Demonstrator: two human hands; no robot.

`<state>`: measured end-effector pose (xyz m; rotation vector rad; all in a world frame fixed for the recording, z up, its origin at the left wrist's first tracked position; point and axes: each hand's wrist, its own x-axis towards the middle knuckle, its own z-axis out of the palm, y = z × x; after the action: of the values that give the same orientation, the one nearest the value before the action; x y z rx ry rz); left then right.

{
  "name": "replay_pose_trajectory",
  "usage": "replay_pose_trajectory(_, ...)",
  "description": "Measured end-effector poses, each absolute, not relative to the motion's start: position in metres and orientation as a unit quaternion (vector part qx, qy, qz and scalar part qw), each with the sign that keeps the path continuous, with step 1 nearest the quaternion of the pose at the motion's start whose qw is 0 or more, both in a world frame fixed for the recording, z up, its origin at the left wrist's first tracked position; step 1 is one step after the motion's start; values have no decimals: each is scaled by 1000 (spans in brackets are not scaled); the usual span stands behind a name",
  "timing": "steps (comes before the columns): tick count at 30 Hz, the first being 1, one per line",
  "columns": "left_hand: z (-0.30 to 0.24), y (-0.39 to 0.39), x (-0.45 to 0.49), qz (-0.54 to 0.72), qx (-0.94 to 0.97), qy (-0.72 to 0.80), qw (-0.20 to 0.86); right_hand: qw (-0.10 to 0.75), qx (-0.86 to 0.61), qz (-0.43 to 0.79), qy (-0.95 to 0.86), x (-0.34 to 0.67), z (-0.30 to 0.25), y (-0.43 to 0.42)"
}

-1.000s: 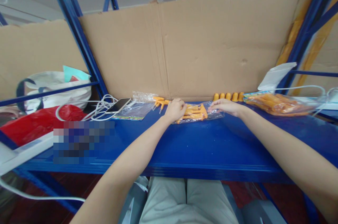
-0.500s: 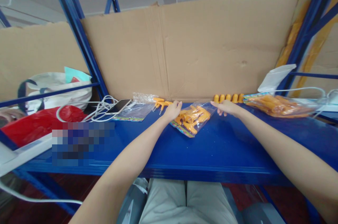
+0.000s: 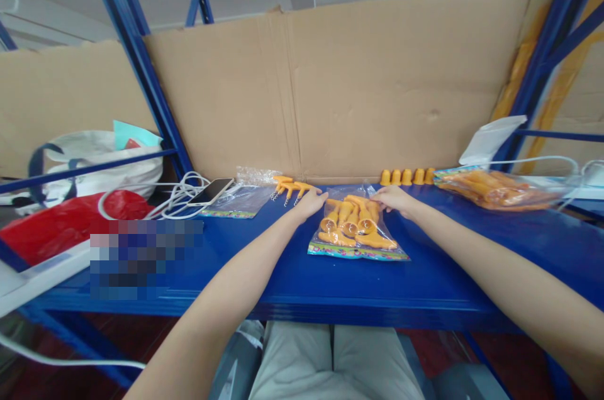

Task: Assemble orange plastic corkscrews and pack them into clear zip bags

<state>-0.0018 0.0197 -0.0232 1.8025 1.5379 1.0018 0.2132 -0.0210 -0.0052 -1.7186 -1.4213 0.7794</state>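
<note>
A clear plastic bag (image 3: 352, 253) holding several orange-yellow plastic pieces lies on the blue shelf in front of me, its colourful printed strip towards me. My left hand (image 3: 311, 204) pinches the bag near its far left corner. At the far right side, my right hand (image 3: 394, 198) has its fingers closed on the bag's edge. Just beyond my left hand are orange T-shaped pieces (image 3: 292, 187) with metal spirals, like corkscrews. Behind my right hand several small orange caps (image 3: 407, 177) stand in a row against the cardboard.
To the left lie a flat clear bag (image 3: 243, 200), a phone (image 3: 213, 192), white cables (image 3: 177, 195) and a red plastic bag (image 3: 94, 217). Another bag of orange pieces (image 3: 495, 188) rests at the right. A cardboard sheet (image 3: 377, 85) closes off the back.
The bag has turned and spread flatter, its printed strip now facing me squarely. My right hand has moved slightly left and down onto its edge; my left hand has shifted slightly.
</note>
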Motion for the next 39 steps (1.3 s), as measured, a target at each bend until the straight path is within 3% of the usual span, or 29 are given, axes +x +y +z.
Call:
replay_pose_trajectory(5, -20, 19, -3, 404, 616, 564, 373, 463, -598, 445, -479, 214, -6, -22)
replay_pose_trajectory(11, -11, 17, -11, 434, 539, 545, 474, 479, -538, 512, -468, 218, -15, -15)
replay_pose_trajectory(18, -11, 16, -9, 504, 460, 528, 505, 463, -534, 556, -437, 221, -17, -10)
replay_pose_trajectory(26, -11, 16, -9, 465, 442, 495, 586, 459, -530, 576, -420, 219, -14, -14)
replay_pose_trajectory(39, -13, 17, -10, 434, 481, 505, 569, 463, -503, 560, -468, 222, -20, -12)
